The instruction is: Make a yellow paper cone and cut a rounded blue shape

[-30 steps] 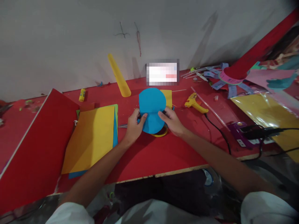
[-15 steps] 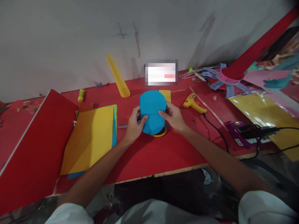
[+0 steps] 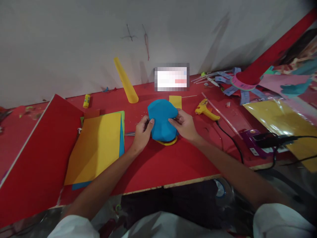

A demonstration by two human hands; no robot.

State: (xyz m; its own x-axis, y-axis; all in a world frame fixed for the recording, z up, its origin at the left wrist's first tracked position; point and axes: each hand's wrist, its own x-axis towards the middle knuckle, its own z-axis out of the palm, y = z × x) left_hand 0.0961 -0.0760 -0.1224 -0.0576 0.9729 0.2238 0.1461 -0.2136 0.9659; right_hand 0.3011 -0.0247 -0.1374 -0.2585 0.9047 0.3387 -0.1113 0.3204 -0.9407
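Note:
A round blue paper piece [image 3: 161,119] is bent over in the middle of the red table [image 3: 173,165]. My left hand [image 3: 143,133] pinches its left edge with thumb and fingers closed. My right hand [image 3: 183,125] grips its right edge, fingers curled onto the paper. The paper's upper half curves forward and down towards me. A yellow ring [image 3: 169,142] lies under the paper's lower edge. A small yellow paper rectangle [image 3: 175,101] lies just behind it.
A stack of orange, green and blue sheets [image 3: 99,145] lies left, beside a big red sheet [image 3: 34,155]. A yellow glue gun [image 3: 206,110] with black cord is right. Behind: a yellow tube [image 3: 125,81] and a glue stick [image 3: 86,100]. A purple device [image 3: 255,142] sits near the right edge.
The blue circle's upper half has been folded down towards me, so it looks shorter and rounder. Both hands stayed on its sides, shifting slightly up.

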